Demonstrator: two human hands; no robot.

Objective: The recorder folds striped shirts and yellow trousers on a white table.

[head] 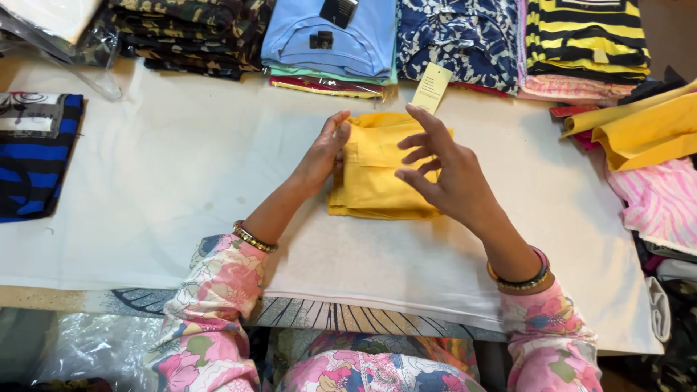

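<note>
**A:** What's cut off or hard to see here?

**B:** Biggest thing first: the table (160, 181) under its white cloth runs out of view at 3 and 9 o'clock. The row of folded clothes at 12 is chopped by the top edge: camouflage stack (192, 33), light blue shirt pile (327, 40), navy floral pile (457, 40), yellow-and-black striped pile (587, 36). The blue-and-black striped garment (33, 156) at 9 is half out of frame, and the heap at 3 with mustard cloth (646, 131) and pink striped fabric (657, 199) is a jumble, can't separate it.

**A:** Any tags or packaging?

**B:** A pale yellow rectangular hang tag (431, 87) at 12, just above the folded yellow shirt (377, 174); print too small to read. Dark tags sit on the blue pile. Clear plastic bag (87, 65) at 10 or 11 o'clock, crumpled.

**A:** And the hands?

**B:** The yellow shirt lies dead centre on the table. Left hand (323, 156) presses its left edge, fingers together and lying along the fold, thumb side hidden. Right hand (443, 178) hovers over the shirt's right side, fingers (425, 120) spread apart, gripping nothing; can't tell if the palm touches.
</note>
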